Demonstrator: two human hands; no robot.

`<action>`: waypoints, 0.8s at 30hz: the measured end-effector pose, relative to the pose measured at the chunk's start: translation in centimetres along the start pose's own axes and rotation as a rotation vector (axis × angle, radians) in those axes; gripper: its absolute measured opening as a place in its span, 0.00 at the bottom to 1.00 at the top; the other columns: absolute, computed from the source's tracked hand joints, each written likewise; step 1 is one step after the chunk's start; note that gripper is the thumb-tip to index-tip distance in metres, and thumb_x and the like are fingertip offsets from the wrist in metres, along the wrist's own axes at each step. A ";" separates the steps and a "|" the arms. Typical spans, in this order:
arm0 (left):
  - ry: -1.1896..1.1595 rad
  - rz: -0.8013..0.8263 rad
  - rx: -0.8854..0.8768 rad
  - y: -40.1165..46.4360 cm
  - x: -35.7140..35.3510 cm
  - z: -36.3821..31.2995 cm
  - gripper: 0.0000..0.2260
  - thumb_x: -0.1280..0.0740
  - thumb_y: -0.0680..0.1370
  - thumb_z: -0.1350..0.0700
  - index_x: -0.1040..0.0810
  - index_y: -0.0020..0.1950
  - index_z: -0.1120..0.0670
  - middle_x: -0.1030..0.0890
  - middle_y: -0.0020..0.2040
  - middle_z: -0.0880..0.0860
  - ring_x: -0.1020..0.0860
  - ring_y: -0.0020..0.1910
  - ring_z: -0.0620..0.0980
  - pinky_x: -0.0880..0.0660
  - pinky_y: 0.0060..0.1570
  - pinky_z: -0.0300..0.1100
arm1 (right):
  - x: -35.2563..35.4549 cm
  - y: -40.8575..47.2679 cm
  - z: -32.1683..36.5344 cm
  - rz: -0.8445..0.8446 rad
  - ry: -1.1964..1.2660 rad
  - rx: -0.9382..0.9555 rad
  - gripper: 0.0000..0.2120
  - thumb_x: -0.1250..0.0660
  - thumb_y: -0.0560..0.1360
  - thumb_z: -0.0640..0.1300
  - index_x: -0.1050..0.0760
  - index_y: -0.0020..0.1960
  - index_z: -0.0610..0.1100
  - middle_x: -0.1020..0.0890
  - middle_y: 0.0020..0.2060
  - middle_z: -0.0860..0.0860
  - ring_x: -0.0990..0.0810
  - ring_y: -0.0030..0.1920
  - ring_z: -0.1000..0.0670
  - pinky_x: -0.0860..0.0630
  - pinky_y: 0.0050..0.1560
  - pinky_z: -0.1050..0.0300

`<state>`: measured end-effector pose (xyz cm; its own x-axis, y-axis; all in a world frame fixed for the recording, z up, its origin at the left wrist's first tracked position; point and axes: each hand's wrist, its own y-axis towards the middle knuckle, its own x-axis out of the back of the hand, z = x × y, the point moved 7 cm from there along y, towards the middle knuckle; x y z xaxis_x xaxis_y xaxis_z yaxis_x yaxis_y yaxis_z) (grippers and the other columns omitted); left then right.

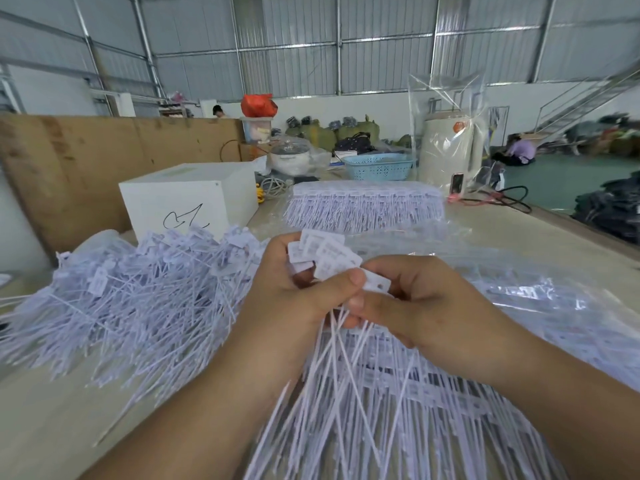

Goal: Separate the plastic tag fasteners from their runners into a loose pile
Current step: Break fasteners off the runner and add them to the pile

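A large loose pile of separated fasteners (138, 306) already covers the table (45, 417) at near left. One stacked block of fasteners on runners (363, 206) waits farther off, and one layer (398, 393) lies underneath the hands. So I judge the task midway. The left hand (291, 292) grips one bunch of fasteners (322, 254); the right hand (415, 299) pinches one tag (375, 284).
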<state>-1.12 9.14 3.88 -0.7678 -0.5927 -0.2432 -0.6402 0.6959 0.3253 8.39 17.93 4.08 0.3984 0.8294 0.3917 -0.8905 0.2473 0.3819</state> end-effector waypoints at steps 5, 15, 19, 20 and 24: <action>0.041 0.008 0.061 0.1 0.2 1.2 0.24 0.24 0.59 0.54 0.25 0.53 0.54 0.15 0.39 0.54 0.17 0.35 0.49 0.22 0.28 0.42 | 0.0 0.1 -0.6 -0.059 -0.050 -0.024 0.09 0.32 0.78 0.47 0.21 0.48 0.41 0.24 0.37 0.31 0.27 0.32 0.32 0.28 0.32 0.37; 0.193 -0.004 0.022 0.0 0.7 0.4 0.13 0.29 0.73 0.65 0.24 0.55 0.54 0.14 0.43 0.55 0.15 0.41 0.53 0.19 0.34 0.44 | -1.0 -0.2 -0.5 -0.083 -0.155 -0.049 0.11 0.34 0.78 0.50 0.29 0.59 0.54 0.18 0.38 0.50 0.24 0.30 0.48 0.26 0.31 0.45; 0.192 -0.098 -0.010 0.2 1.9 -0.7 0.13 0.28 0.73 0.64 0.24 0.56 0.55 0.14 0.42 0.54 0.16 0.35 0.51 0.24 0.26 0.40 | -0.5 -0.5 -0.8 -0.038 -0.117 -0.129 0.06 0.34 0.77 0.55 0.22 0.44 0.54 0.19 0.35 0.44 0.25 0.30 0.43 0.30 0.28 0.52; 0.187 -0.109 -0.006 0.2 2.1 -0.7 0.13 0.28 0.74 0.64 0.24 0.56 0.55 0.15 0.41 0.54 0.16 0.34 0.51 0.25 0.25 0.39 | -0.4 -0.6 -1.0 -0.037 -0.122 -0.148 0.10 0.34 0.77 0.54 0.23 0.39 0.54 0.21 0.30 0.48 0.25 0.28 0.47 0.31 0.27 0.58; 0.184 -0.106 0.053 0.3 2.2 0.1 0.11 0.29 0.75 0.63 0.25 0.55 0.56 0.16 0.37 0.53 0.20 0.27 0.48 0.28 0.22 0.38 | -0.4 -0.8 -0.3 -0.081 -0.341 -0.131 0.14 0.37 0.80 0.52 0.27 0.35 0.51 0.29 0.24 0.55 0.33 0.23 0.56 0.36 0.26 0.64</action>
<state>-2.95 8.10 3.36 -0.6821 -0.7242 -0.1012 -0.7212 0.6433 0.2571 8.92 17.53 3.37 0.4990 0.5956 0.6295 -0.8651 0.3855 0.3210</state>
